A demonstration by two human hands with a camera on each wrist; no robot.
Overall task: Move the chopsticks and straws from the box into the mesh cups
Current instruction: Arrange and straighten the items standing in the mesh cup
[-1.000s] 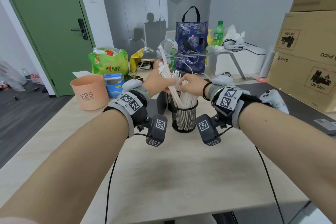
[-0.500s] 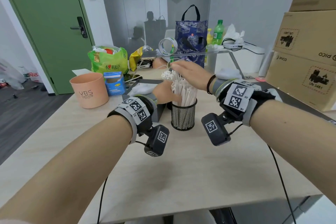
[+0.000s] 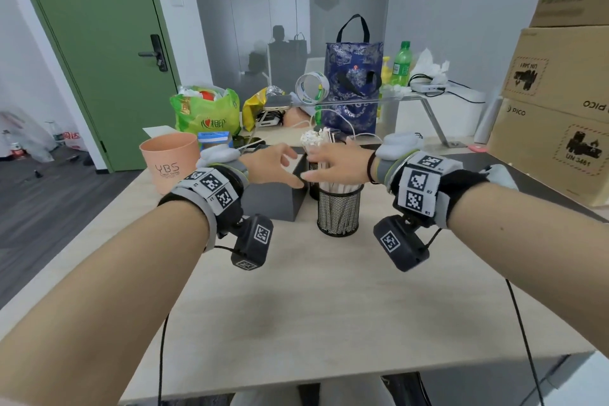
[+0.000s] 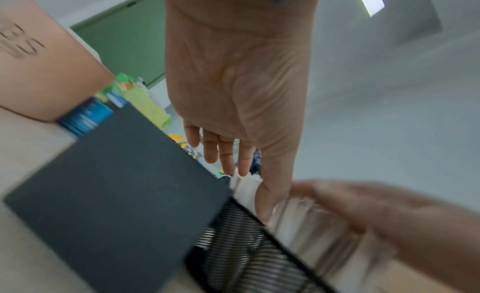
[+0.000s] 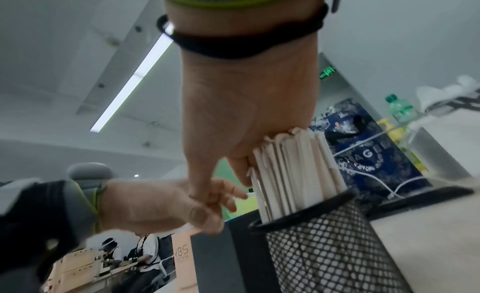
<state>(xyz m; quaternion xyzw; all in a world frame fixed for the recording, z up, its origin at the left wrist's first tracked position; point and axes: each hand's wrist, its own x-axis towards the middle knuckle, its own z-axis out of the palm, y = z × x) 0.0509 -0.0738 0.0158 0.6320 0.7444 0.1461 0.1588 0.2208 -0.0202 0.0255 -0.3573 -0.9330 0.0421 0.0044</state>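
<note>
A black mesh cup (image 3: 339,214) (image 5: 324,246) stands mid-table, filled with paper-wrapped sticks (image 3: 339,188) (image 5: 293,174). My right hand (image 3: 316,168) (image 5: 233,178) lies against their upper part with its fingers stretched out and the thumb pointing down. A taller white bundle (image 3: 313,138) rises behind that hand from a second dark cup, mostly hidden. Left of the cups is the black box (image 3: 273,204) (image 4: 116,194). My left hand (image 3: 286,165) (image 4: 233,164) hovers over the box, fingers straight and spread, holding nothing. The box's inside is hidden.
A peach tub (image 3: 168,161) stands left of the box. Behind it are a green bag (image 3: 207,112) and a blue tote (image 3: 352,89). Stacked cardboard cartons (image 3: 557,109) fill the right side. The light wooden tabletop (image 3: 329,306) stretches toward me.
My left hand let go of the sticks at the cup and moved left over the box, opening. My right hand came down from above the stick tops onto the bundle.
</note>
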